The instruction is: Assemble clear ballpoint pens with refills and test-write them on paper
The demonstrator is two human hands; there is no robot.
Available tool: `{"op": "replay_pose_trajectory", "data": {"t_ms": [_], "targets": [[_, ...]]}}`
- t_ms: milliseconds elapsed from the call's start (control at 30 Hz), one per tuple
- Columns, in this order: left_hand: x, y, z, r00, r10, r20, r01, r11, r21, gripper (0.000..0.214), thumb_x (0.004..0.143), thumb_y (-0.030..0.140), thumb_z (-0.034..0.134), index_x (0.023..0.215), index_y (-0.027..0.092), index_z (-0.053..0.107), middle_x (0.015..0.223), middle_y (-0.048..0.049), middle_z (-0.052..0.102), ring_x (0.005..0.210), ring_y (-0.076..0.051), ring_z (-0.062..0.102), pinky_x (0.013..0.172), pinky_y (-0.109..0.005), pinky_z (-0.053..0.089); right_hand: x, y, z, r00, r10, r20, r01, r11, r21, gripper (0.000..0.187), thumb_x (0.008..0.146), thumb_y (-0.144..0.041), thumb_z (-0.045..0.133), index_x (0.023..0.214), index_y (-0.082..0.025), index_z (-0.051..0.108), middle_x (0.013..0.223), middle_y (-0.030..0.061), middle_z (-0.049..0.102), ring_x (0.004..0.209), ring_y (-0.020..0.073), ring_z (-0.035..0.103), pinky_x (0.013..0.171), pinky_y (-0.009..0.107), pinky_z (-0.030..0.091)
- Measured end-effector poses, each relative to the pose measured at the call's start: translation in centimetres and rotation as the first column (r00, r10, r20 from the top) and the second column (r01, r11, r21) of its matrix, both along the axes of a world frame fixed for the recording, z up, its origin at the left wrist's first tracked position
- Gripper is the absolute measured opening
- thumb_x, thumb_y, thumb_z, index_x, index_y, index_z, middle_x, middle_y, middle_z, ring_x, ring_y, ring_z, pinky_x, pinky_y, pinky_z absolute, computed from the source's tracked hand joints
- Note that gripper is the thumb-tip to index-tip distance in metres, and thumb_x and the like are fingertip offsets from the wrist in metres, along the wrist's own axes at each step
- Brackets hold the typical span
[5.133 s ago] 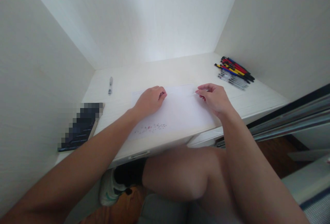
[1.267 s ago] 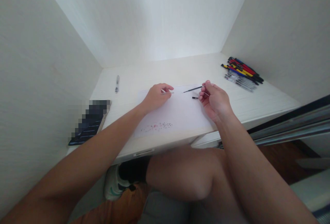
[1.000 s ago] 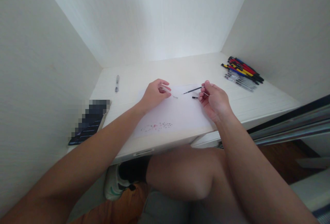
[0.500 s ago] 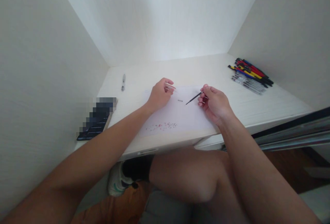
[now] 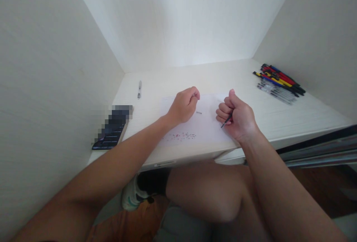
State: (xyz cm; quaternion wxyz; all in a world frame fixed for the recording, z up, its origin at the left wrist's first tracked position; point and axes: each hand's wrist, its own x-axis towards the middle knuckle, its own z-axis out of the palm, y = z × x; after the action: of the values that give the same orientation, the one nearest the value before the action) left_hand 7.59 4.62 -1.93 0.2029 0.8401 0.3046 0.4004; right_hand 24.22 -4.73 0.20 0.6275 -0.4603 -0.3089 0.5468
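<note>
White panels point(image 5: 200, 22) enclose a pale desk point(image 5: 158, 80), on which paper point(image 5: 208, 128) lies beneath both hands. One spring point(image 5: 199, 113), or similar small grey part, rests on the paper between them, its long axis running roughly from hand to hand. Left hand point(image 5: 184, 106) is nearer, with the spring just beside it on its right; its fingers are curled in, contents not determinable. Right hand point(image 5: 235, 115) is closed in a fist, thumb raised, gripping a dark refill point(image 5: 226, 121) whose tip slants leftward and toward the person, clear of the spring.
</note>
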Motion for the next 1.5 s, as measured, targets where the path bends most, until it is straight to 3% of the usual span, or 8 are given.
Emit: {"op": "replay_pose_trajectory", "data": {"t_ms": [267,433,567,733,867,1100,1300,1500], "targets": [[0.1,0.5,-1.2,0.999,0.032,-0.043,-0.035,0.996,-0.079,0.039,0.095,0.016,0.054,0.134,0.020,0.051,0.079,0.0026,0.063,0.073,-0.018,0.061,0.079,-0.034,0.050,-0.1,-0.9,0.3,0.984,-0.093,0.152,0.082,0.993,0.079,0.077,0.077,-0.100,0.042,0.061,-0.025,0.046,0.044,-0.0035,0.035,0.036,0.0116,0.035,0.036,0.027,0.026],[0.1,0.3,-1.1,1.000,0.018,0.003,-0.017,0.992,-0.126,0.047,0.093,0.015,0.061,0.138,0.020,0.050,0.091,0.0004,0.071,0.073,-0.015,0.065,0.080,-0.032,0.053,-1.3,-1.0,-0.7,0.973,-0.221,0.062,0.214,0.972,0.098,0.081,0.081,-0.098,0.039,0.070,-0.022,0.063,0.056,0.0076,0.065,0.039,0.0149,0.052,0.037,0.028,0.031],[0.1,0.2,-1.3,0.998,-0.039,0.048,0.043,0.996,-0.080,0.044,0.095,0.015,0.059,0.138,0.019,0.050,0.093,0.0002,0.073,0.077,-0.014,0.067,0.082,-0.031,0.055,-2.7,-1.2,-0.7,0.979,-0.195,0.064,0.189,0.977,0.098,0.079,0.086,-0.093,0.043,0.080,-0.019,0.069,0.077,0.0149,0.077,0.049,0.0194,0.066,0.038,0.028,0.034],[0.0,0.4,-1.5,0.997,-0.066,0.040,0.069,0.995,-0.076,0.045,0.095,0.015,0.060,0.139,0.021,0.049,0.095,-0.0003,0.075,0.081,-0.014,0.069,0.082,-0.031,0.056,-2.8,-1.8,-0.3,0.990,-0.119,0.073,0.113,0.990,0.081,0.038,0.083,-0.055,0.078,0.081,-0.018,0.074,0.081,0.0108,0.078,0.062,0.0187,0.070,0.044,0.025,0.039],[0.0,0.3,-1.3,0.995,-0.090,0.046,0.093,0.993,-0.073,0.041,0.092,0.011,0.060,0.131,0.021,0.055,0.098,-0.0014,0.075,0.081,-0.014,0.069,0.082,-0.031,0.057,-2.0,-2.4,-0.5,0.989,0.030,0.144,-0.050,0.989,0.137,0.014,0.076,-0.031,0.086,0.078,-0.019,0.078,0.077,0.0054,0.075,0.067,0.0152,0.066,0.053,0.024,0.047],[0.0,0.8,-1.9,0.997,-0.062,0.038,0.064,0.997,-0.047,0.034,0.087,0.007,0.059,0.118,0.021,0.065,0.103,-0.0027,0.073,0.091,-0.016,0.070,0.080,-0.030,0.059,-1.2,-2.4,-1.2,0.896,0.216,0.388,-0.278,0.954,0.112,0.025,0.086,-0.044,0.083,0.087,-0.019,0.082,0.086,0.0084,0.079,0.070,0.0168,0.067,0.062,0.029,0.052],[0.0,0.9,-2.0,0.999,-0.038,0.004,0.038,0.999,0.013,0.034,0.088,0.005,0.057,0.116,0.021,0.066,0.103,-0.0039,0.071,0.092,-0.017,0.068,0.085,-0.032,0.058,-1.1,-2.5,-1.9,0.714,0.069,0.697,-0.167,0.983,0.074,0.034,0.095,-0.048,0.071,0.080,-0.018,0.077,0.077,0.0074,0.077,0.065,0.0179,0.064,0.063,0.032,0.049],[0.1,1.3,-2.6,0.998,0.007,-0.067,-0.007,1.000,0.012,0.035,0.088,0.003,0.054,0.113,0.022,0.068,0.104,-0.0045,0.070,0.095,-0.019,0.067,0.092,-0.037,0.056,-1.5,-3.6,-2.3,0.592,0.063,0.804,-0.181,0.982,0.057,0.016,0.094,-0.034,0.069,0.088,-0.021,0.076,0.077,0.0040,0.075,0.070,0.0200,0.066,0.067,0.033,0.048]]}}
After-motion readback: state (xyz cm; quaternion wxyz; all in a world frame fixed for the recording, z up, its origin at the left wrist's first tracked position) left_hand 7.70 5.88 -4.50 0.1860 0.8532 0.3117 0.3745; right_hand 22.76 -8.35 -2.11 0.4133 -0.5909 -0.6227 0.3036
